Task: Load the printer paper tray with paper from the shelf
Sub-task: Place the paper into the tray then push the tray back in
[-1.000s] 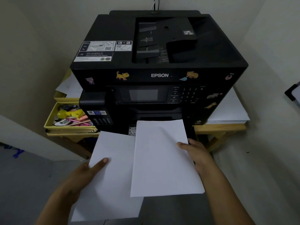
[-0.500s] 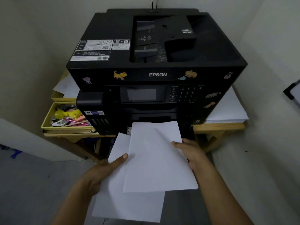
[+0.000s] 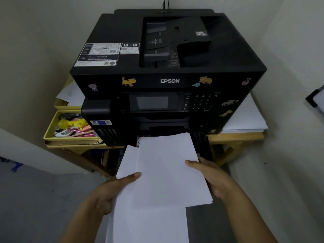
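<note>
A black Epson printer [image 3: 168, 81] stands on a wooden table. Its paper tray [image 3: 201, 142] is pulled out low at the front, mostly hidden under paper. My right hand [image 3: 210, 176] holds the upper sheet of white paper [image 3: 168, 169] by its right edge, the far end lying over the tray. My left hand [image 3: 108, 192] grips a second white sheet [image 3: 149, 223] that lies underneath, shifted left and nearer to me.
A stack of white paper [image 3: 245, 118] lies on the wooden table [image 3: 235, 137] right of the printer. Yellow drawers [image 3: 50, 130] with stationery stand on the left. Walls close in on both sides.
My left hand slid its sheet to the right, under the sheet held by my right hand. The two sheets now overlap much more. The right hand stayed almost still.
</note>
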`<action>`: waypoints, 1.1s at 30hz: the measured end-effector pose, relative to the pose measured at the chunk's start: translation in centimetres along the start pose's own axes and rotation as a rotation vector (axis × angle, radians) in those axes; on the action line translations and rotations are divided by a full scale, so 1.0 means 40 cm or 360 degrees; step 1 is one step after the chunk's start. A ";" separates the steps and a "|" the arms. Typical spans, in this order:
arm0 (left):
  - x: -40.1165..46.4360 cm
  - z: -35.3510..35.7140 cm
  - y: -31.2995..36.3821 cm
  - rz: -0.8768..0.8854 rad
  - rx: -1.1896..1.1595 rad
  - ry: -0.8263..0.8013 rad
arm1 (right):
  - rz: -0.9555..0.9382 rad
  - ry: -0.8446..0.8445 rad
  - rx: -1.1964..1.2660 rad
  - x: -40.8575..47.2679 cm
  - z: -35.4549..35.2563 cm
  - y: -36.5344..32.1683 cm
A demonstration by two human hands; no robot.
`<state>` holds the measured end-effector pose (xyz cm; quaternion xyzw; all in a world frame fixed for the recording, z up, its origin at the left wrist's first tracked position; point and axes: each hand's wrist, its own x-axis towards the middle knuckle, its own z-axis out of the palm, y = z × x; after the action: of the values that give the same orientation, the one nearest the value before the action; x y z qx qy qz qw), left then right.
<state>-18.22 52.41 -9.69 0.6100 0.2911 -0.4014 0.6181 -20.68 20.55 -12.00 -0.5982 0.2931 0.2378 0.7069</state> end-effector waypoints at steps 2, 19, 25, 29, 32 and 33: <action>-0.001 0.001 -0.002 0.0006 -0.0018 0.0004 | -0.0014 0.0017 -0.0026 -0.015 0.002 0.014; -0.046 0.017 -0.075 -0.0016 0.0011 0.0025 | -0.0132 0.0224 -0.0072 -0.055 0.029 0.037; -0.057 0.036 -0.092 0.0004 -0.0033 0.0090 | -0.0058 0.0233 -0.0034 -0.056 0.024 0.035; -0.067 0.052 -0.084 0.0056 -0.0036 0.0139 | 0.0012 0.0275 0.0051 -0.066 0.016 0.031; -0.073 0.061 -0.074 0.0086 -0.0034 0.0159 | -0.0018 0.0281 -0.0006 -0.079 0.004 0.046; -0.073 0.061 -0.072 0.0091 -0.0029 0.0171 | -0.0042 0.0283 -0.0056 -0.081 0.003 0.052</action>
<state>-22.46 50.61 -8.49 0.6331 0.3100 -0.3475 0.6184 -24.42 21.07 -11.21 -0.6330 0.3424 0.1795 0.6707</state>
